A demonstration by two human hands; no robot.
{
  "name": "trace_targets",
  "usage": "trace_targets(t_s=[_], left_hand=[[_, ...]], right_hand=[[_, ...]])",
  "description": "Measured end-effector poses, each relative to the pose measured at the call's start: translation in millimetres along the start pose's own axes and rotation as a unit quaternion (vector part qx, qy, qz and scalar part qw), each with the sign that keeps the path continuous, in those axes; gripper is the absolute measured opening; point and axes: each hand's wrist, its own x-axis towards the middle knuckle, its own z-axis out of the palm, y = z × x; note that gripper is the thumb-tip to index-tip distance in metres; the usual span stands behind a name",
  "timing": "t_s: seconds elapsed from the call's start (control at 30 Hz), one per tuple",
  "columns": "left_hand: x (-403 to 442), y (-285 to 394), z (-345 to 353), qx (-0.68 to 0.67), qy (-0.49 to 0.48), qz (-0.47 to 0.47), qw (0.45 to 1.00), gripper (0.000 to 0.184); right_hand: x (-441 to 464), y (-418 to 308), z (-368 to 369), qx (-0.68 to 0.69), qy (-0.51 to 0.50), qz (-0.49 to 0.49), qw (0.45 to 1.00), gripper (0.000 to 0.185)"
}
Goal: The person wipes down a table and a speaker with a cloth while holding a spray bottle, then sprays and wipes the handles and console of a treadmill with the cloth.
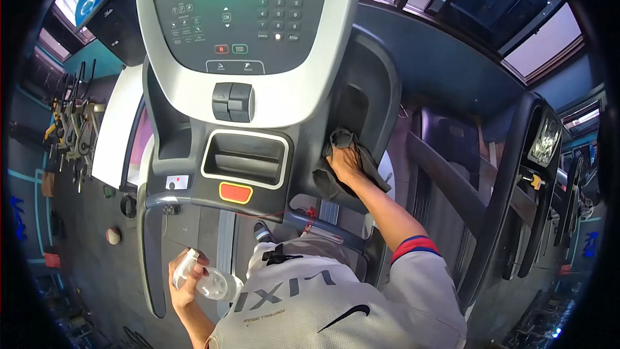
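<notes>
A treadmill console with a green-lit display fills the upper middle. My right hand is closed on a dark cloth, pressed against the black tray area right of the console. At the lower left, my left hand grips a clear spray bottle by its white spray head, the bottle tilted toward my shirt. A red button with a yellow rim sits below the silver-edged recess in the console's middle, between my hands.
A treadmill handrail runs down the left, and a crossbar lies below the console. Another treadmill stands at the right. Exercise bikes and a ball are on the left. Windows line the upper right.
</notes>
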Motion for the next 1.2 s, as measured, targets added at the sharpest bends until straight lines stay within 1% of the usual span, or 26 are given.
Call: trace_targets(t_s=[0.03,0.07,0.1,0.17,0.27,0.37,0.43,0.5,0.53,0.57,0.63,0.67,0.7,0.73,0.77,0.8,0.83,0.87,0.9,0.93,0.97,1.03,1.1,1.17,1.2], left_hand=[[1.5,-1.5,-0.5,0.002,-0.002,-0.004,1.0,0.05],[3.2,-3.3,1.3,0.002,-0.002,-0.007,1.0,0.05],[4.7,-4.1,2.5,0.004,-0.002,-0.009,1.0,0.05],[11.1,-1.8,1.5,0.011,-0.015,0.008,1.0,0.05],[20.1,-1.3,4.5,0.008,-0.027,0.016,0.999,0.049],[30.0,2.0,8.9,0.021,-0.047,0.024,0.998,0.049],[33.1,2.0,11.7,0.041,-0.066,0.031,0.996,0.05],[36.7,9.4,18.7,0.034,-0.071,0.021,0.997,0.05],[38.0,14.1,20.0,0.033,-0.078,0.013,0.996,0.05],[39.9,16.1,20.3,0.037,-0.081,0.008,0.996,0.05],[39.7,15.2,19.5,0.036,-0.079,0.005,0.996,0.05],[39.8,11.6,16.2,0.032,-0.083,0.005,0.996,0.051],[40.6,11.9,18.6,0.033,-0.069,0.009,0.997,0.052],[38.8,14.9,19.3,0.036,-0.056,0.008,0.998,0.052],[38.4,15.4,20.3,0.038,-0.041,0.01,0.998,0.053],[37.7,12.6,19.0,0.032,-0.026,0.01,0.999,0.055],[36.2,11.3,16.0,0.032,-0.025,0.011,0.999,0.055],[35.4,11.5,12.7,0.033,-0.023,0.012,0.999,0.055],[34.2,10.4,10.0,0.033,-0.02,0.01,0.999,0.055],[31.9,6.3,6.0,0.028,-0.016,-0.001,0.999,0.055],[28.0,3.1,7.4,0.024,-0.007,-0.006,1.0,0.055],[25.2,2.9,3.9,0.031,-0.005,-0.016,0.999,0.055],[24.1,-2.8,4.1,0.027,-0.01,-0.019,0.999,0.053],[22.0,-8.8,5.7,0.021,-0.003,-0.008,1.0,0.052],[26.6,-3.7,5.0,0.026,-0.04,-0.014,0.999,0.05]], right_hand=[[-5.9,1.2,5.9,0.016,0.053,-0.011,0.998,0.049],[-18.6,3.1,9.9,0.018,-0.059,0.042,0.997,0.049],[-41.1,-4.7,0.9,0.031,-0.035,0.004,0.999,0.052],[-80.5,-4.4,-13.3,0.064,-0.019,-0.114,0.991,0.057],[-93.4,-15.7,-40.1,-0.006,-0.087,-0.203,0.975,0.06],[-53.6,-48.1,-25.8,0.036,-0.112,-0.124,0.985,0.06],[3.1,-68.5,-28.3,0.046,-0.217,0.009,0.975,0.058],[20.2,-65.1,4.9,0.12,-0.068,-0.015,0.99,0.058],[12.6,-72.9,-15.5,0.139,-0.01,-0.061,0.988,0.063],[5.1,-73.9,-32.7,0.113,-0.101,-0.06,0.987,0.066],[-29.5,-63.9,-32.4,0.048,-0.236,-0.022,0.97,0.058],[-56.7,-41.9,-1.4,0.002,0.084,-0.148,0.985,0.064],[-73.3,-34.0,-11.0,-0.019,0.065,-0.133,0.989,0.065],[-74.9,-41.0,-72.1,0.098,-0.294,0.035,0.95,0.063],[-95.4,-22.6,-61.6,0.018,-0.216,0.021,0.976,0.057],[-120.3,6.3,-36.2,-0.08,-0.083,-0.077,0.99,0.05],[-138.2,-11.0,-66.4,-0.082,0.007,-0.08,0.993,0.046],[-161.2,2.3,-58.2,-0.141,0.004,-0.066,0.988,0.059],[-173.6,6.4,-66.5,0.034,-0.136,0.111,0.984,0.066],[-181.5,20.4,-51.4,0.008,-0.022,0.135,0.99,0.071],[-182.5,33.7,-36.3,-0.017,0.092,0.155,0.983,0.076],[-147.6,29.8,-52.3,0.018,0.068,0.229,0.971,0.073],[-106.1,73.3,-35.6,0.055,0.049,0.269,0.96,0.07],[-75.8,80.4,-74.2,0.186,-0.002,0.147,0.971,0.07],[-76.1,92.8,-70.0,0.173,-0.01,0.128,0.977,0.07]])
